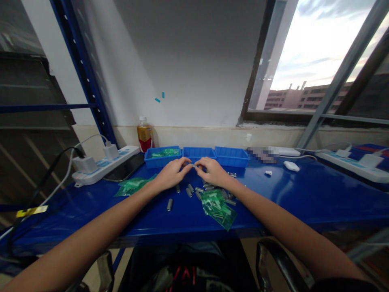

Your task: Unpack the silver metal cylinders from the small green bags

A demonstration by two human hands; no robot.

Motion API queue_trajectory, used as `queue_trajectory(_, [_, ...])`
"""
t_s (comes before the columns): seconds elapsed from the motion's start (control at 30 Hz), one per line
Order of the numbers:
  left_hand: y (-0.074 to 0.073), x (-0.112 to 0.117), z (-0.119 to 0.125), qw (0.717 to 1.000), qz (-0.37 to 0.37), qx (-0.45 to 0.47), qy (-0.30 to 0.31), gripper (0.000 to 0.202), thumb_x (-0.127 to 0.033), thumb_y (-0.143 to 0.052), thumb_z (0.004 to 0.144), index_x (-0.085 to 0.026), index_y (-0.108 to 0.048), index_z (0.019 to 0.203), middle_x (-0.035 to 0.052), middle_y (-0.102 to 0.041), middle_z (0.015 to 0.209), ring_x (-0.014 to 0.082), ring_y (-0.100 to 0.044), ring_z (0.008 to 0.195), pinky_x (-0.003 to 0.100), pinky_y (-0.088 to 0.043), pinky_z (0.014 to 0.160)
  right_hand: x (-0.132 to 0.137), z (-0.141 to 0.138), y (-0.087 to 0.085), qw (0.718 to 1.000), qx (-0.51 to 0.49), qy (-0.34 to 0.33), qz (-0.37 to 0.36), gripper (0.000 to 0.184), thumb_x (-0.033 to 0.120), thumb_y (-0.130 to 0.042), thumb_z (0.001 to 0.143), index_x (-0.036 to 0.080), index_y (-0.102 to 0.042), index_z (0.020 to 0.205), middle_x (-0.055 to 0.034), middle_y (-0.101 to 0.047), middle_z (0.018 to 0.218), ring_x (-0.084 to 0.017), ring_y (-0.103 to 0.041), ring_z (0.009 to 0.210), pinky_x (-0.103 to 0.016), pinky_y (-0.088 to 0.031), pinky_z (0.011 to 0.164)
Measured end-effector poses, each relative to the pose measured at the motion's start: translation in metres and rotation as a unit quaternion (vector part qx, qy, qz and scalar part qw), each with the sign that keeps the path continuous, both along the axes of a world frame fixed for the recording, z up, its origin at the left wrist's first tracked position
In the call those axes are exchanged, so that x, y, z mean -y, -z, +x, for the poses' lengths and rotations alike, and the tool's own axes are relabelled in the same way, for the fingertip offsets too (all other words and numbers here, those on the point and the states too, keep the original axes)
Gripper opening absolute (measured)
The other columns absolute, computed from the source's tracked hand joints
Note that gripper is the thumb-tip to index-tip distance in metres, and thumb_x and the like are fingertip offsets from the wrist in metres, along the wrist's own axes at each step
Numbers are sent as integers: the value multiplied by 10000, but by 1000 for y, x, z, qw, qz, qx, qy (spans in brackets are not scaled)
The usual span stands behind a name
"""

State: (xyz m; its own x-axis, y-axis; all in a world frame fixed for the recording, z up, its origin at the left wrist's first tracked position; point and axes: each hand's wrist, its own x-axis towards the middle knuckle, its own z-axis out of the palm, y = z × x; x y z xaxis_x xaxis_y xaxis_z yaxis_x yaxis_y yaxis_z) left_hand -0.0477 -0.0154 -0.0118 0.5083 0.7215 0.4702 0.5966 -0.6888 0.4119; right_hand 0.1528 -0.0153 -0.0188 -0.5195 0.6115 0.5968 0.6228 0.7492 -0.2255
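My left hand (174, 172) and my right hand (212, 170) meet over the middle of the blue table. Between their pinched fingertips is a small metal piece (193, 165), mostly covered by the fingers. Below the hands lie several loose grey metal cylinders (189, 192), one of them (169, 204) apart, nearer the front edge. A green plastic bag (218, 209) with thin pieces in it lies beside my right wrist. More green bags (133, 185) rest left of my left forearm. Tiny shiny parts (232, 175) are partly hidden behind my right hand.
Three blue bins (231, 157) stand in a row behind the hands; the left bin (148, 161) holds green bags. A drink bottle (145, 136), a phone (125, 168) and a power strip (91, 172) are at left. A white earbud case (291, 166) and another strip (354, 166) lie right.
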Motion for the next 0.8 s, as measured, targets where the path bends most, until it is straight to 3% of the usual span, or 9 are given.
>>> queue_trajectory(0.17, [-3,1,2,998,-68,-10,2,454,-455,-315,937,-163,-610,755,34,-678,756,176,-616,723,267,-433,673,0,2,2,998,31,10,48,137,188,-535,831,147,-636,914,-51,-610,776,-173,-516,784,-294,-395,746])
queue_trajectory(0.33, [1,-3,1,999,-45,-23,11,350,-398,-391,913,-156,-635,847,33,-678,773,166,-602,702,256,-422,645,1,1,1,999,29,10,28,125,184,-540,824,154,-637,897,-41,-610,764,-166,-518,770,-290,-395,743])
queue_trajectory(0.5, [4,-5,-1,999,7,-24,44,215,-301,-477,874,-153,-608,960,52,-674,876,173,-608,784,270,-440,707,2,0,-3,999,-4,9,-38,150,152,-530,815,134,-652,901,-53,-630,797,-157,-542,775,-283,-402,745])
queue_trajectory(0.67, [4,-5,-3,996,68,-34,40,192,-249,-466,876,-169,-590,998,60,-664,909,186,-584,831,301,-446,754,2,-2,-4,991,-28,-18,-129,184,170,-481,854,131,-661,855,-39,-644,793,-128,-544,722,-257,-396,704])
queue_trajectory(0.8, [2,-2,-1,997,58,-27,31,222,-288,-466,885,-181,-587,1037,57,-671,922,189,-588,844,300,-447,759,3,-3,-1,984,-53,-25,-165,158,159,-493,840,130,-647,847,-15,-634,745,-111,-527,664,-235,-391,653])
